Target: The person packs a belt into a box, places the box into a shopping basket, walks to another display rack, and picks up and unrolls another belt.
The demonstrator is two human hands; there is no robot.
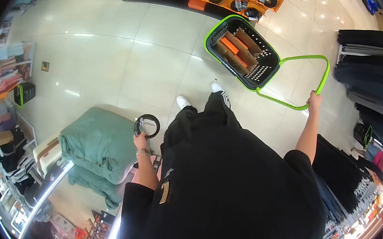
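My left hand [140, 139] is closed on a coiled black belt [156, 125], a dark ring with a pale, shiny part near the fingers. On the other side, my right hand [314, 100] grips the bright green handle [327, 69] of a shopping basket [262, 77]. The basket is black with a green rim and stands on the floor ahead of my feet, to the right. Inside it are brown cardboard pieces [250, 43] and orange boxes [235, 52].
An orange display [235, 3] with coiled dark items in boxes is at the top. Hanging dark trousers [366, 71] line the right. A folded green quilt [98, 141] lies at left, beside a cream suitcase [48, 153]. Stacked clothes [4, 69] fill shelves farther left.
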